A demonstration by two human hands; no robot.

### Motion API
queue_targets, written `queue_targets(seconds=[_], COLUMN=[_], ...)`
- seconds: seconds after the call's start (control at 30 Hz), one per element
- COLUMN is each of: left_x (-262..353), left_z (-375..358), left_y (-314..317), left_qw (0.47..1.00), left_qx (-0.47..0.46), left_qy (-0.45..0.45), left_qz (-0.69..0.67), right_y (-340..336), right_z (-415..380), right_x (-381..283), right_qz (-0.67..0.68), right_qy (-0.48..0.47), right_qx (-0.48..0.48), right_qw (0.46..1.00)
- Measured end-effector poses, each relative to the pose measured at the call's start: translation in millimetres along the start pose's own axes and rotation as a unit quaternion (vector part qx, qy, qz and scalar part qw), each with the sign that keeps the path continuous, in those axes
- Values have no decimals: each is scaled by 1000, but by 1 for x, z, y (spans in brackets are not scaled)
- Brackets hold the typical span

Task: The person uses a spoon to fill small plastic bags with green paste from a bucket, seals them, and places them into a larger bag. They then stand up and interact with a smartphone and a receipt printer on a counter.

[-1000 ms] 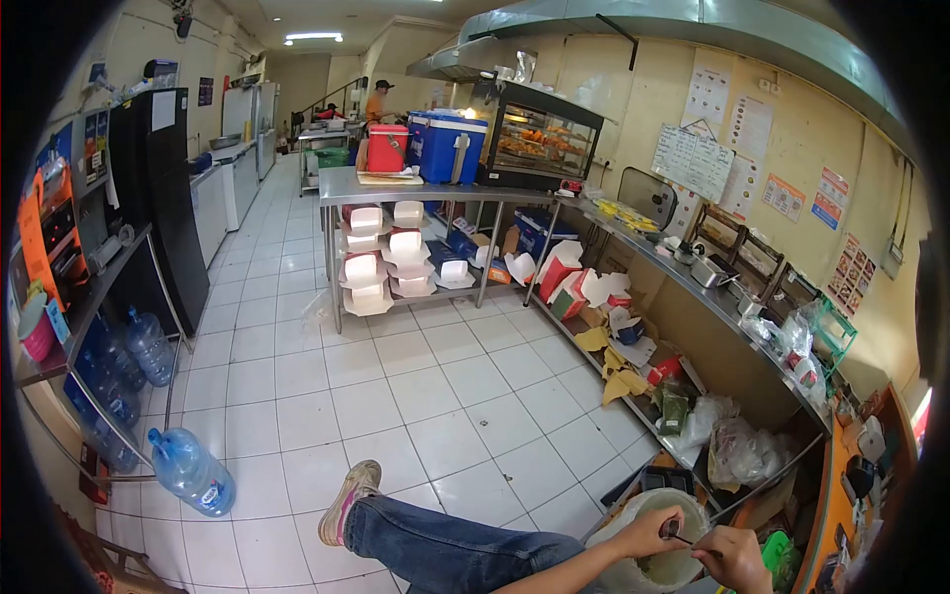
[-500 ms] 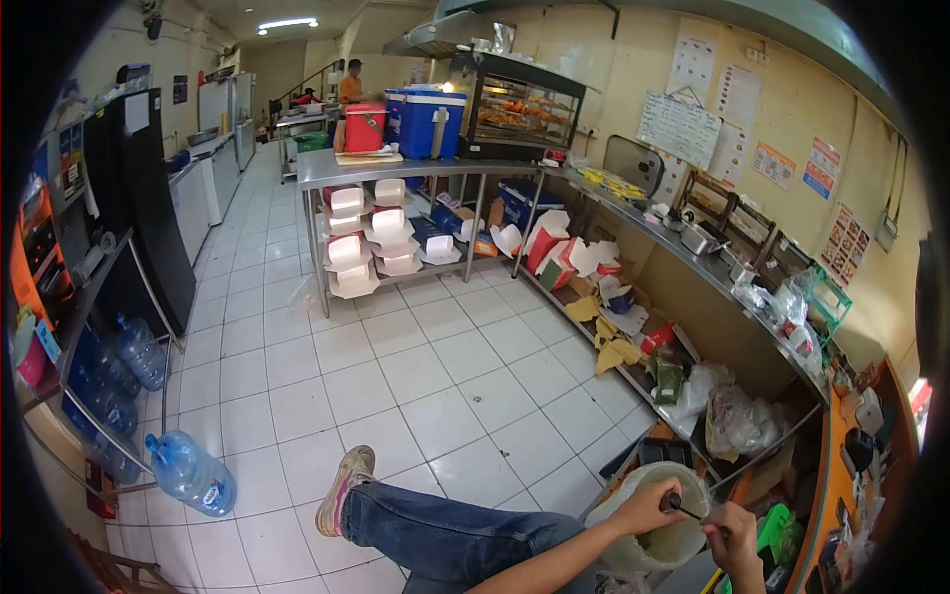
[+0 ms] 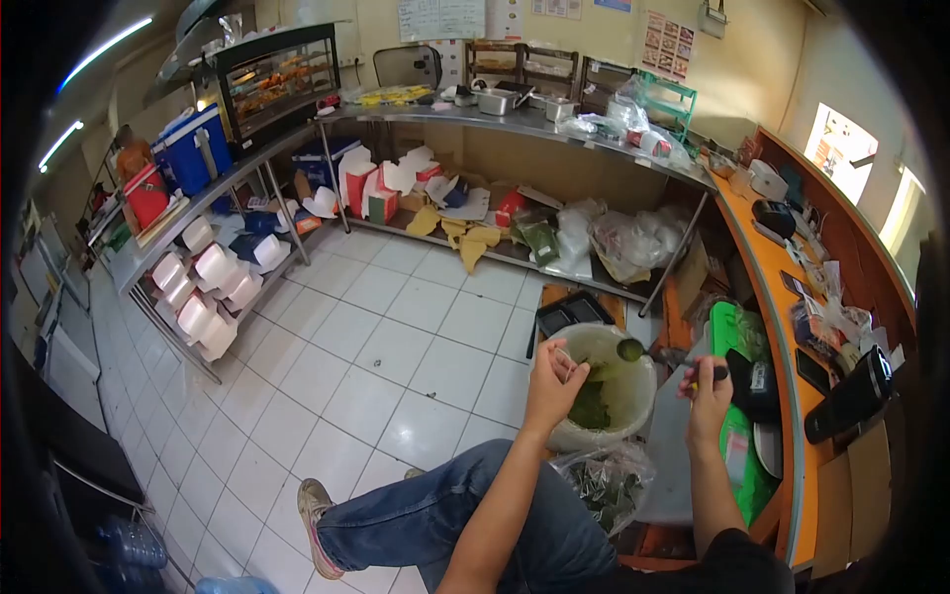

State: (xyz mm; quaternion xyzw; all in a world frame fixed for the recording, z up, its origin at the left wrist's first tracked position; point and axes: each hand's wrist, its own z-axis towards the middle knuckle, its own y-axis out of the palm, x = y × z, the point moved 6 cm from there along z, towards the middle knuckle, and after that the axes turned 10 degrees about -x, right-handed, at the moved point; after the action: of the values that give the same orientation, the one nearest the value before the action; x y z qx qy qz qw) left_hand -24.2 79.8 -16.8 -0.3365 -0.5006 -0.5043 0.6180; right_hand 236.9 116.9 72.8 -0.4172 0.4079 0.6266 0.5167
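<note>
A pale bucket lined with clear plastic (image 3: pixel 643 396) stands in front of my knee, with green stuff (image 3: pixel 591 404) inside. My right hand (image 3: pixel 707 398) grips the dark handle of a small ladle (image 3: pixel 630 349), whose round bowl carries something green over the bucket's far right rim. Over the left side of the bucket, my left hand (image 3: pixel 556 384) has its fingers pinched together; what they hold, if anything, I cannot make out. A clear plastic bag with dark green contents (image 3: pixel 614 487) lies against the near side of the bucket.
Black trays (image 3: pixel 574 315) lie just behind the bucket. To the right are a green container (image 3: pixel 737 475) and an orange counter (image 3: pixel 767 262) bearing a black tumbler (image 3: pixel 853 396). A steel table (image 3: pixel 534 121) runs along the wall, boxes and plastic bags on its lower shelf.
The view has swung right and down. My hands, close together over the bucket before, are now apart; the ladle's bowl has come into sight, lifted above the rim.
</note>
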Motion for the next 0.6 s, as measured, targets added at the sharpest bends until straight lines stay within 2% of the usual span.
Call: queue_targets(seconds=[0.03,0.1,0.13,0.17,0.2,0.23,0.3,0.33,0.37,0.43,0.5,0.57,0.6], left_x=[-4,-8,0,8,10,15,32,50,68,95,147,176,185], left_z=[3,6,3,0,-1,-2,-17,-28,-45,-81,-127,-169,-190], left_y=[2,6,2,-2,-4,-10,-32,-45,-57,-72,-75,-88,-93], left_qw=[1000,978,975,977,954,925,937,967,985,985,983,991,991], left_qx=[3,-3,-42,-40,-65,-88,-94,-103,-100,-141,-178,-79,-59], left_qy=[8,61,23,31,19,9,28,66,96,95,-2,35,36], left_qz=[5,-198,-219,-208,-293,-370,-337,-225,-106,15,36,102,115], right_y=[-1,-2,-13,-6,-4,9,23,31,44,103,169,216,233], right_z=[1,-2,1,-5,-13,-25,-34,-37,-41,-69,-113,-151,-170], right_x=[9,46,74,67,40,10,-2,14,33,24,-16,-32,-17], right_qz=[6,-68,-178,-167,-342,-492,-330,-205,-78,2,37,96,128], right_qy=[-7,89,34,26,-92,-206,-158,-114,-62,-48,-34,22,67], right_qx=[-4,-76,-128,-132,-47,44,26,-42,-122,-252,-355,-509,-557], right_qw=[1000,991,975,977,934,845,930,971,987,967,933,855,818])
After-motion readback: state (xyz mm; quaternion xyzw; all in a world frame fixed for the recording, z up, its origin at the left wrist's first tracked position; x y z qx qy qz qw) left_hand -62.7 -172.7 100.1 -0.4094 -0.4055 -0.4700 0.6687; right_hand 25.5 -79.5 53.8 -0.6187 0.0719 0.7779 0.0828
